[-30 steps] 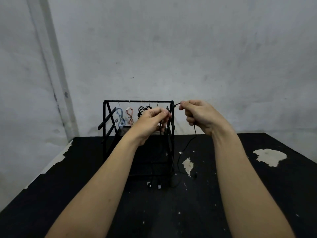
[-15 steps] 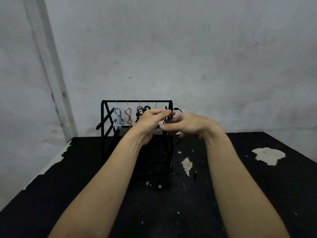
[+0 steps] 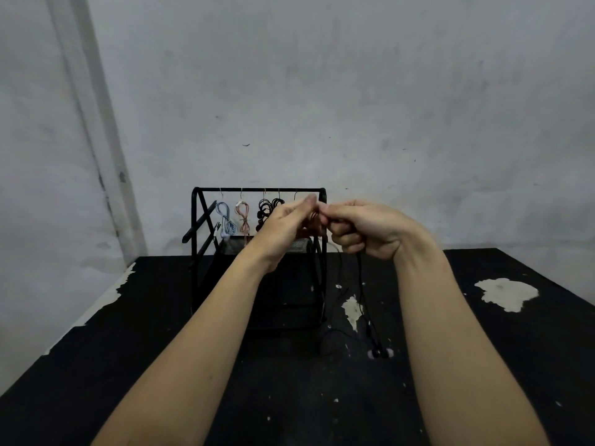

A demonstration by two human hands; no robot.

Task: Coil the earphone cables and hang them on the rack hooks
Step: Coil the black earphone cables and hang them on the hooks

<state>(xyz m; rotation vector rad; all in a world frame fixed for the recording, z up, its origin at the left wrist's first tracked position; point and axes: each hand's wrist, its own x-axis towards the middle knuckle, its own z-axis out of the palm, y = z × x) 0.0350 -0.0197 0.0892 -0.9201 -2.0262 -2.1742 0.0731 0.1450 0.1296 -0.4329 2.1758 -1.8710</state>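
Looking down over both forearms, I had the black worktop [image 3: 128,365] filling the lower view, its paint flaked off in pale patches, with a grey wall behind. At its far edge stood the black wire rack [image 3: 257,189], and from the hooks on its top bar hung three finished bundles: a blue coil [image 3: 225,220], a pink coil [image 3: 243,217] and a black coil [image 3: 269,207]. One bare hook [image 3: 295,196] showed just right of the black coil, partly behind my fingers.

Both hands met in front of the rack's right end. My right hand [image 3: 367,230] was curled into a loose fist round the black earphone cable [image 3: 360,284], thumb and forefinger pinching it at the top. My left hand [image 3: 286,223] had its fingers drawn together at the same spot, seemingly pinching the cable too, though the blur kept me from being sure. Below the right fist the cable dropped slack to the worktop, looped there, and ended in the earbuds [image 3: 380,353] lying near a pale patch.

I judged the coiling of this fourth cable to be in hand, with most of its length not yet wound. The next move called for drawing up the slack in even loops, keeping the pinch firm so the turns did not spill, before reaching for that bare hook.
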